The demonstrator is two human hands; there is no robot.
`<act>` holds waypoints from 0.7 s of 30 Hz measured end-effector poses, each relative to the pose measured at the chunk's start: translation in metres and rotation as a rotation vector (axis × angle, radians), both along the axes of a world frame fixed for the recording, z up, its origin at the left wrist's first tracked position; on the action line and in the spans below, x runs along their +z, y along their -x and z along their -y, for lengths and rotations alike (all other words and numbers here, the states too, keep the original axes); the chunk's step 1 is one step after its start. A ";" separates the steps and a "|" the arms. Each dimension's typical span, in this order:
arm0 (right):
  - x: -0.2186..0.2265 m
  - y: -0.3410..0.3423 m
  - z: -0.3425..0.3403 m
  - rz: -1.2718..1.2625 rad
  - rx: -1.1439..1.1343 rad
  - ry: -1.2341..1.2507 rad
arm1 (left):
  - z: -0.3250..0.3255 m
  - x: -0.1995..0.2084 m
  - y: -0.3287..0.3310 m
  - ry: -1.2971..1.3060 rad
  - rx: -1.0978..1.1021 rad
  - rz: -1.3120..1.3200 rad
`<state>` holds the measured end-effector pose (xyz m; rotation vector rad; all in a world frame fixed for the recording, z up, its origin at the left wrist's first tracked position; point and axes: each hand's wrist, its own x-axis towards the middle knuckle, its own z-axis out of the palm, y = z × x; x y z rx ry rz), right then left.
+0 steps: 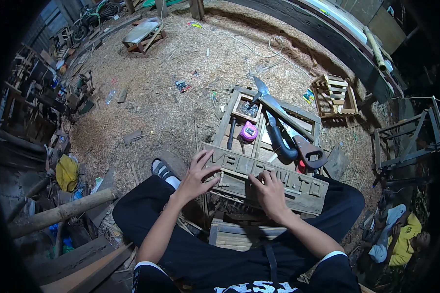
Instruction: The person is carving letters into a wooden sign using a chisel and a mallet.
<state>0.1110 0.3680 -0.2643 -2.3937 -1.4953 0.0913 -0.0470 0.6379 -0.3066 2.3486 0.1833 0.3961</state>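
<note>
A long wooden board (298,188) with small raised wooden pieces on its face lies across a slatted wooden crate (227,119) in front of my knees. My left hand (199,175) rests on the board's left end with fingers spread. Near the board's middle my right hand (269,191) presses down, fingers curled over the small wooden pieces. Neither hand grips anything. On the crate behind the board lie a handsaw (283,122), a dark-handled tool (278,139), a pink tape measure (249,131) and a hammer (231,133).
Sawdust and shavings cover the floor. A small slatted wooden stool (335,95) stands right of the crate, a wooden frame (406,139) farther right. A thick pole (63,211) and a yellow bag (67,172) lie at left. Another pallet (143,36) sits far back.
</note>
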 end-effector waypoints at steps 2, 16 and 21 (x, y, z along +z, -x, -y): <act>-0.001 0.002 0.000 0.021 -0.015 0.002 | 0.002 0.000 0.000 0.010 -0.009 -0.015; 0.001 -0.017 -0.001 0.035 -0.019 -0.036 | -0.009 -0.007 -0.002 0.015 -0.061 -0.064; -0.003 -0.021 -0.001 0.060 0.036 -0.063 | -0.011 -0.004 -0.001 0.034 -0.073 -0.118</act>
